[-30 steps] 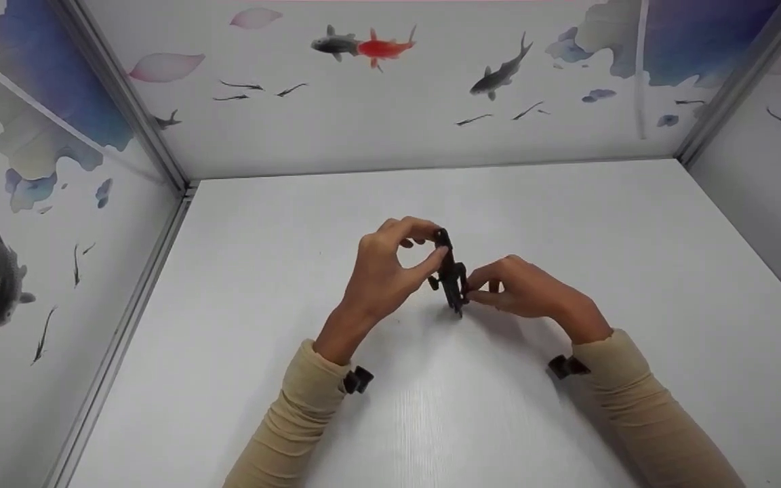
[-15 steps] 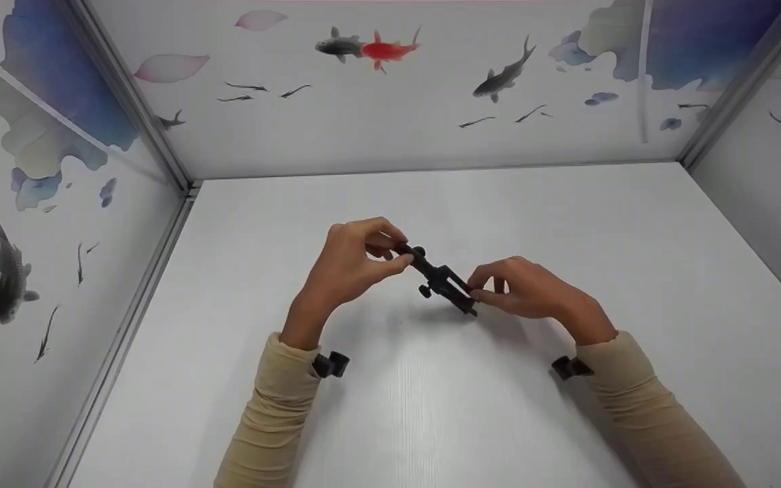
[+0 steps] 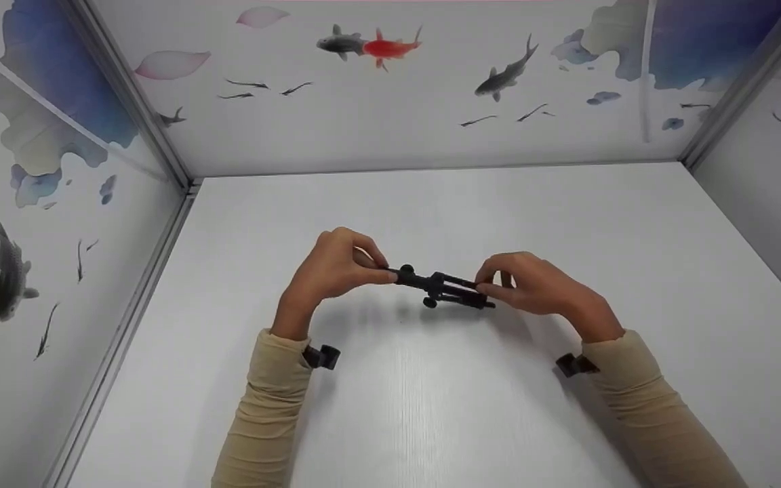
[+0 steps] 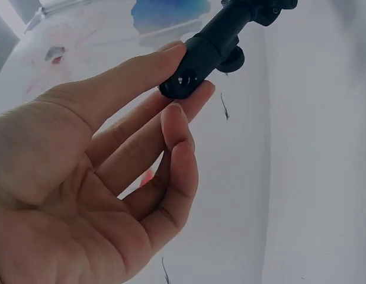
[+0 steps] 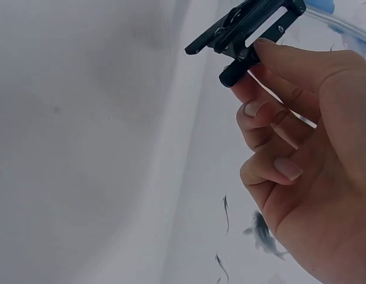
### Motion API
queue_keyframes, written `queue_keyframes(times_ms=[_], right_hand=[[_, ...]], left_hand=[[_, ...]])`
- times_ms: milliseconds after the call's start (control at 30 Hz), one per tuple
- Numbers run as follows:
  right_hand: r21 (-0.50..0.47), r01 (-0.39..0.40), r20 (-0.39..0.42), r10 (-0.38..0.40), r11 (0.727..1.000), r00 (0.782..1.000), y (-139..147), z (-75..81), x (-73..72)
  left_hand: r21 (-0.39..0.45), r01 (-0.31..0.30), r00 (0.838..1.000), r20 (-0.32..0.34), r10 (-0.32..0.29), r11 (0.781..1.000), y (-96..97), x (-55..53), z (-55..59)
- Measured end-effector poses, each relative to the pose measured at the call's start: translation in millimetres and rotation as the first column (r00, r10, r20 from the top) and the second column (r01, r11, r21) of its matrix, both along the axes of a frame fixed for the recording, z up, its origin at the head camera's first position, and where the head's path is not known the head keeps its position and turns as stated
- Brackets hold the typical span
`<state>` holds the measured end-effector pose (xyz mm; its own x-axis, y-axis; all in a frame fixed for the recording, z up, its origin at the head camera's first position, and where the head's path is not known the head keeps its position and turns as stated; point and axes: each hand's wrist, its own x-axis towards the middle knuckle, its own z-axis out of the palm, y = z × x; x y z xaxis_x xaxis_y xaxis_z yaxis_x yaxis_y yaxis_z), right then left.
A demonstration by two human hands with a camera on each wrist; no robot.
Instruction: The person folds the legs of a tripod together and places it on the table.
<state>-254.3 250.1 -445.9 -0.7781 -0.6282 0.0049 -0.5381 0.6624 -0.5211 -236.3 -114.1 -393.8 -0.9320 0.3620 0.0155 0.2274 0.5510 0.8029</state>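
A black jointed bracket with round knobs and folding arms is held between both hands, lying almost level above the white table in the head view. My left hand pinches the end of its tube between thumb and fingers; the left wrist view shows that tube end, with a small hole, and a knob beside it. With thumb and fingertips, my right hand pinches one of the arms at the other end. In the right wrist view that slotted arm end sticks out past the fingertips.
The white tabletop lies below both hands. Printed walls stand at the back, left and right, joined by grey metal corner posts. A small black device sits at each sleeve cuff.
The bracket has swung from near upright to nearly level, its tube end going left and down with my left hand. My right hand has stayed almost in place.
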Motion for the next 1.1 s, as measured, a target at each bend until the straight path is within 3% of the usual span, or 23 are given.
queue_keyframes(times_ms=[200, 467, 1100], right_hand=[[0.019, 0.014, -0.002, -0.014, 1.0, 1.0, 0, -1.0, -0.4], [0.032, 0.005, -0.007, -0.004, 0.999, 1.0, 0, -6.6, -2.6], [0.032, 0.02, 0.026, -0.021, 0.999, 0.999, -1, -12.0, -5.7]], left_hand=[[-0.123, 0.013, 0.994, 0.109, 0.0, 0.992, -3.5, -6.2, -12.5], [-0.241, 0.027, 0.982, 0.189, 0.019, 0.97, -2.6, -12.3, -28.0], [-0.325, 0.076, 0.967, 0.254, 0.009, 0.943, 2.7, -12.9, -35.4]])
